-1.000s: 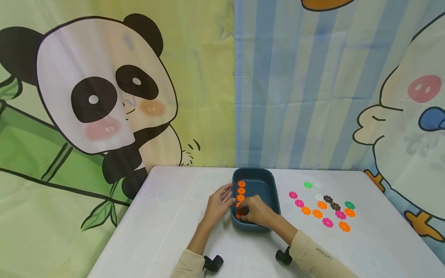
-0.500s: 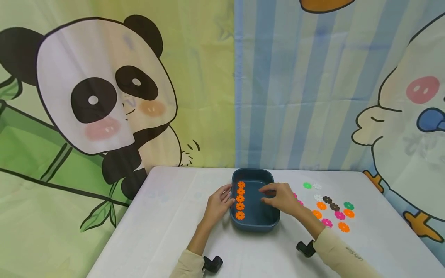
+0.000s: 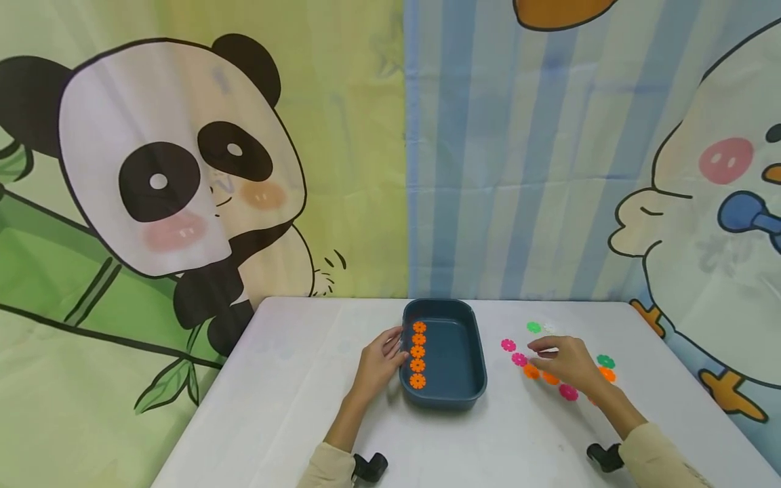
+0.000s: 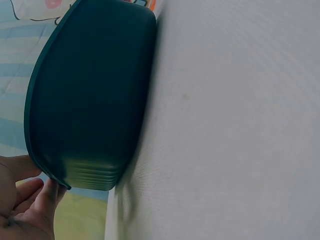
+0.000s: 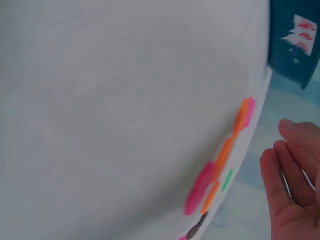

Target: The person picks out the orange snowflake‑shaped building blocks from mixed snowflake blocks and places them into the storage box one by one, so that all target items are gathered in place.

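Note:
A dark blue tray (image 3: 454, 359) stands on the table with a column of several orange flower-shaped discs (image 3: 417, 352) along its left side. My left hand (image 3: 375, 362) grips the tray's left rim; in the left wrist view, thumb and fingers meet at the rim's edge below the tray's outer wall (image 4: 90, 90). Over the loose discs on the right hovers my right hand (image 3: 567, 362), thumb and fingers apart, with nothing seen between them. Nearest its fingertips lie a pink disc (image 3: 519, 359) and an orange disc (image 3: 531, 371). The hand hides some discs from the head view.
Around the right hand lie another pink disc (image 3: 508, 345), a light green disc (image 3: 533, 327), a white disc (image 3: 549, 328), a dark green disc (image 3: 606, 361) and several others. White cloth covers the table (image 3: 305, 379); a cartoon-printed curtain (image 3: 354, 169) hangs behind.
My right hand has left the orange column in the tray and moved right to the loose discs, uncovering the column's near end. The left hand has stayed at the rim.

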A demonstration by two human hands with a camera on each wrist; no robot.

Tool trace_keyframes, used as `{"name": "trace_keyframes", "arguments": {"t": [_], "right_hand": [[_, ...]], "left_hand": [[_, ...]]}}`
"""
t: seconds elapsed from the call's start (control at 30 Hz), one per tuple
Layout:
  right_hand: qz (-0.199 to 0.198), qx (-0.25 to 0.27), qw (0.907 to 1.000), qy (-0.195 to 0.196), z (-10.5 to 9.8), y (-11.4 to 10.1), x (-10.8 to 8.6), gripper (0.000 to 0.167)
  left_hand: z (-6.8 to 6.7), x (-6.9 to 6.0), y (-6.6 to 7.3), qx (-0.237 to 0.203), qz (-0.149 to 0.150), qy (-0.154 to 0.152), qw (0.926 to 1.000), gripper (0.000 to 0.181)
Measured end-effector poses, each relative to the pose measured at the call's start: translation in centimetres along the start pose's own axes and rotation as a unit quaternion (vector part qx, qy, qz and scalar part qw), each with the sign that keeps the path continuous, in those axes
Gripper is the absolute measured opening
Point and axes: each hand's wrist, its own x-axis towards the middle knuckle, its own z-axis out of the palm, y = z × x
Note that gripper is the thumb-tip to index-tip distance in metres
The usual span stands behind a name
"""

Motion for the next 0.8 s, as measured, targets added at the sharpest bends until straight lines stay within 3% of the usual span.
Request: {"name": "trace_keyframes", "arguments": {"t": [0.13,0.27,0.43,0.7,0.8], "right_hand": [[0.010,0.010,0.9995,-0.027,0.0,1.3,-0.5,0.032],[-0.004,-0.002,0.9992,-0.040,0.3,1.8,-0.5,0.036],[-0.021,-0.028,0.9984,-0.045,0.5,2.1,-0.4,0.034],[-0.007,-0.053,0.9972,-0.053,0.6,2.2,-0.4,0.026],[-0.010,-0.050,0.9973,-0.052,0.7,2.1,-0.5,0.025]], "left_hand": [[-0.1,-0.5,1.6,0.003,-0.005,-0.004,1.0000,0.053],[-0.2,-0.8,2.1,0.005,0.002,-0.003,1.0000,0.053],[-0.3,-0.7,1.6,0.001,0.001,-0.004,1.0000,0.054],[-0.2,-0.6,1.6,0.000,0.001,-0.006,1.0000,0.054],[-0.2,-0.1,0.3,-0.002,0.003,-0.002,1.0000,0.054]]}}
